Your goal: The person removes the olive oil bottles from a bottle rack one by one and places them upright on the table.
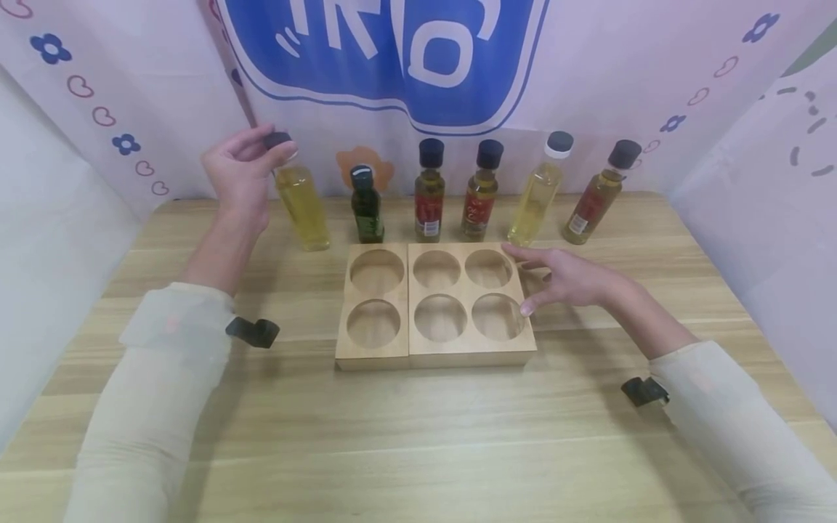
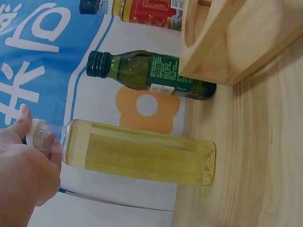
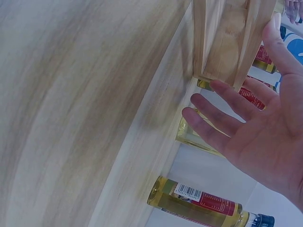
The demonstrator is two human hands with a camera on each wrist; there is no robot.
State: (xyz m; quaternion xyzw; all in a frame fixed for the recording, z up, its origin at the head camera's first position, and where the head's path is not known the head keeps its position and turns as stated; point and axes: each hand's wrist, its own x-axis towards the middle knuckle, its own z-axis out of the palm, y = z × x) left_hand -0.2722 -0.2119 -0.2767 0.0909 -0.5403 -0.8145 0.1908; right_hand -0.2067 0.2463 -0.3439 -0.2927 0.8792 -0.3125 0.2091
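Observation:
My left hand (image 1: pixel 238 171) holds a clear bottle of yellow oil (image 1: pixel 303 207) by its dark-capped neck. That bottle tilts a little, its base at the tabletop; in the left wrist view the thumb and fingers close around the bottle's neck (image 2: pixel 45 135). At the right side of a wooden rack (image 1: pixel 471 358) with round holes rests my right hand (image 1: pixel 575 277), fingers spread and fairly straight, thumb and fingertip at its edge. A narrower two-hole wooden rack (image 1: pixel 373 361) sits flush against its left side. No bottle stands in any hole.
Along the back stand a small dark green bottle (image 1: pixel 368 211), two red-labelled bottles (image 1: pixel 429 207) (image 1: pixel 477 207), another clear yellow oil bottle (image 1: pixel 536 203) and a third red-labelled bottle (image 1: pixel 593 203). Behind them hangs a printed cloth (image 1: pixel 497 156). The wooden table (image 1: pixel 431 443) extends toward me.

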